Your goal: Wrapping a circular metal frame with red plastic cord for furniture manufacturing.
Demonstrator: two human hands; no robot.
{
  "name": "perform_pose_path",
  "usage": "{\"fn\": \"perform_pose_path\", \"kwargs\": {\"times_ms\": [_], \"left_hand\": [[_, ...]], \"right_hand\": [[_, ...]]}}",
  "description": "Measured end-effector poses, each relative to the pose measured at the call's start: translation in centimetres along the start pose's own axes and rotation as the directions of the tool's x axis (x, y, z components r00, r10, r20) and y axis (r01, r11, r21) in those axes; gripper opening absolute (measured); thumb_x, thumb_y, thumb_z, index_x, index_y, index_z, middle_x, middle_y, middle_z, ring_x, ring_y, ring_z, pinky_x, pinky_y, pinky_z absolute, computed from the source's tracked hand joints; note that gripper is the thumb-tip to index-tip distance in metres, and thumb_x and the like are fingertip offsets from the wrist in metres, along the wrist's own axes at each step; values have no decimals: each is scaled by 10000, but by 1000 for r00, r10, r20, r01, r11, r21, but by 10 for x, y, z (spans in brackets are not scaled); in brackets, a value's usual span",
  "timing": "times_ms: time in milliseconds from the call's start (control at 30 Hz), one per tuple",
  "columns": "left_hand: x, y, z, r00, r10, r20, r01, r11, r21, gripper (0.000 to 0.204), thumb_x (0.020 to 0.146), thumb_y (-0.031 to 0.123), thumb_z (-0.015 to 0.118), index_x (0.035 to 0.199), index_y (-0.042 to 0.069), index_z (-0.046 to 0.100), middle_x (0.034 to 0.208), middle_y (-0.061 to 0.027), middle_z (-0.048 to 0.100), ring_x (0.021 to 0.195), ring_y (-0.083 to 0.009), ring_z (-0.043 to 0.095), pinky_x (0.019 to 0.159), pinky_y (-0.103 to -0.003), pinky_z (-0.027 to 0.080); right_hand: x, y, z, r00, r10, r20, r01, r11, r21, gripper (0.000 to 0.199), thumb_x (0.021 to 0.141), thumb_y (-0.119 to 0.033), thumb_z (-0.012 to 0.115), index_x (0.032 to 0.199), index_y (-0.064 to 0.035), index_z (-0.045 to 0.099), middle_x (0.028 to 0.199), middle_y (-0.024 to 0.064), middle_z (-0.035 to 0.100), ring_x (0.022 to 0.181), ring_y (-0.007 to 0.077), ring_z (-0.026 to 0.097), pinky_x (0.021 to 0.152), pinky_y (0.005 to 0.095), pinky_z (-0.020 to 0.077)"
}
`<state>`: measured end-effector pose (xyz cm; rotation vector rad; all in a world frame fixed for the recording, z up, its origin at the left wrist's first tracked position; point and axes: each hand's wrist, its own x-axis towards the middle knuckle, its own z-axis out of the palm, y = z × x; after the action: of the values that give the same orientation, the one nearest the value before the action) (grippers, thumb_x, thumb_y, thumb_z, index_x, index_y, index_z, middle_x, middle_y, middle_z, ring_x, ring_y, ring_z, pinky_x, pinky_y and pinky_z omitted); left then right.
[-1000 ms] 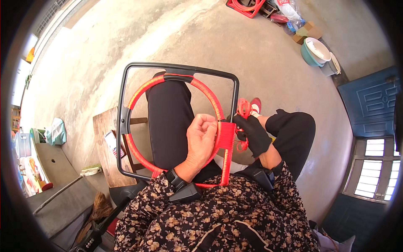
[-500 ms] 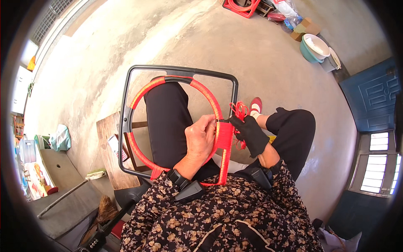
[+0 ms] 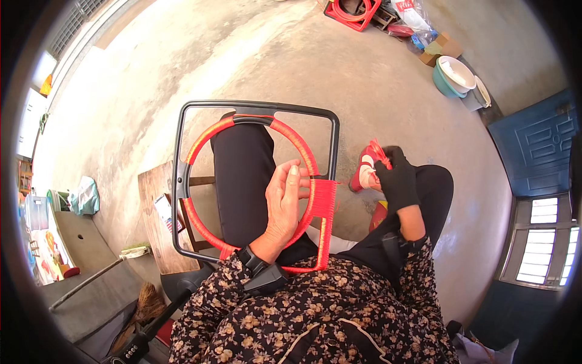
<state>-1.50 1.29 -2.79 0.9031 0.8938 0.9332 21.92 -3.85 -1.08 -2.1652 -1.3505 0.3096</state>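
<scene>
A black square frame [image 3: 254, 104] with a round inner ring stands against my lap and left thigh. Red cord [image 3: 325, 197] is wound round most of the ring and densely along the frame's right side; a bare black stretch shows at the ring's top. My left hand [image 3: 282, 203], bare, is inside the ring at its right, fingers stretched out and near the wrapped edge. Whether they touch it is hard to tell. Off to the right of the frame, my right hand [image 3: 399, 182] in a black glove is closed round a bundle of red cord [image 3: 379, 153], whose loops stick out above the fingers.
A wooden stool [image 3: 159, 182] with a small printed box is left of my leg. Behind it stand a grey slab [image 3: 85, 242] and a broom [image 3: 148, 303]. Basins [image 3: 456, 74], a carton [image 3: 447, 45] and a red frame [image 3: 364, 18] line the far right, beside a blue door [image 3: 536, 139].
My right hand has moved away to the right with the cord bundle. The left hand's fingers have loosened and spread from a pinch at the ring. The frame has shifted slightly nearer.
</scene>
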Motion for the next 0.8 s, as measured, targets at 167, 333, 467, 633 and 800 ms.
{"fn": "perform_pose_path", "kwargs": {"times_ms": [167,333,467,633,800], "left_hand": [[2,-4,-1,916,400,-34,-381,894,235,362,980,251,466,1214,-25,465,1065,-117,600,895,-150,614,751,-267,507],[-1,-14,-5,974,222,-46,-204,947,246,249,952,106,516,1169,-15,500,988,-64,618,825,-83,581,699,-212,476],[1,-14,-6,992,107,-65,-101,991,90,160,931,37,533,1084,-1,560,946,-23,622,779,-63,567,694,-203,469],[2,-20,-5,1000,-4,27,4,1000,2,144,929,27,524,1056,-9,581,967,-48,651,842,-97,608,764,-253,494],[4,-27,-6,998,-21,52,30,984,-178,158,932,60,527,1071,1,572,970,-70,656,863,-122,629,781,-265,512]], "right_hand": [[-5,-77,19,660,-751,-2,719,632,-289,294,808,-70,595,1099,-28,581,1049,116,631,915,286,627,808,367,505],[-7,-111,9,643,-765,49,754,620,-217,268,820,-122,611,1077,-46,596,1038,101,630,908,276,620,804,363,501],[-9,-66,5,984,-149,102,84,880,468,212,884,-213,579,1010,-43,595,936,81,650,862,204,639,734,311,513],[-12,-37,35,742,-88,664,-407,728,551,306,908,-224,555,1119,-4,580,950,84,646,804,142,627,691,295,518],[-14,-29,51,628,-23,778,-519,732,441,331,875,-183,584,1154,-6,588,879,32,642,770,110,591,652,263,484]]}}
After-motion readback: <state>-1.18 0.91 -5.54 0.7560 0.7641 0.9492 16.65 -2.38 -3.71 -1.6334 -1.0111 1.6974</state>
